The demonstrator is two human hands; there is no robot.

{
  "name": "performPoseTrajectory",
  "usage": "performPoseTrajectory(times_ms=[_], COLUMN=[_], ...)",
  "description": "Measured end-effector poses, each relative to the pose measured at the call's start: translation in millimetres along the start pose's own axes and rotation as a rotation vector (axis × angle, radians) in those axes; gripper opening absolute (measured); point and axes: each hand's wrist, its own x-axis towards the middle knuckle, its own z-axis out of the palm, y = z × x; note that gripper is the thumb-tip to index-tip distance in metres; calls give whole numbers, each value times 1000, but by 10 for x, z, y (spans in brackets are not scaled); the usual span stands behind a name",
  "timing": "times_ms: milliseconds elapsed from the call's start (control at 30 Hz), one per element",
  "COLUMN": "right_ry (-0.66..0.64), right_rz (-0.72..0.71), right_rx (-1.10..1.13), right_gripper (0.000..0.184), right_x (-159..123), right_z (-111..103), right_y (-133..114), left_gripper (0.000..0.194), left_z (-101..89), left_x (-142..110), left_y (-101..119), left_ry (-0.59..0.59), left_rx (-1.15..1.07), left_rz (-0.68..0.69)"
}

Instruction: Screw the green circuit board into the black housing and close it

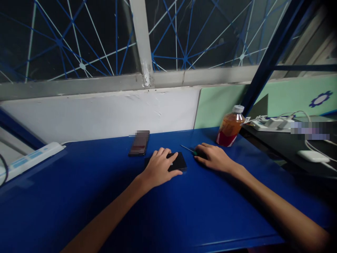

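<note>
A flat black box (179,162) lies on the blue table, partly covered by my left hand (159,167). The thumb of that hand runs along the box's near edge, and the other fingers reach over its top and far side. To the right, my right hand (212,157) rests low on the table, closed around a screwdriver (195,153) with a green handle. Its thin metal shaft points left and away from me; most of the handle is hidden under the fingers. A dark phone (139,143) lies just beyond my left hand.
A bottle (229,127) of amber drink stands at the back right. A white power strip (34,160) lies at the left edge. On a black surface to the right are another power strip (276,123), a white adapter (312,156) and cables. The wall and window bound the table's back.
</note>
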Motion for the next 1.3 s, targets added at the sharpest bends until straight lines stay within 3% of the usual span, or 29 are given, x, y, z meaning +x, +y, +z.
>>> performPoseTrajectory(times_ms=[267,600,733,900,1133,1300], right_ry=[17,27,31,46,124,98], right_rz=[-2,12,23,39,69,60], right_rx=[-31,-45,-58,-98,-88,-1], right_gripper=[25,26,27,29,47,33], right_x=[-8,1,-2,-5,0,14], right_z=[3,16,14,24,49,72], right_y=[-39,-62,-54,-38,-2,56], left_gripper=[62,61,61,45,45,43], left_z=[-96,-25,-62,-95,-54,-2], left_x=[-97,110,-55,-302,-398,-415], left_y=[-38,51,-33,-206,-214,-210], left_ry=[-54,-37,-10,20,61,78], left_rx=[-46,-44,-60,-91,-71,-37], left_rz=[35,4,36,50,38,42])
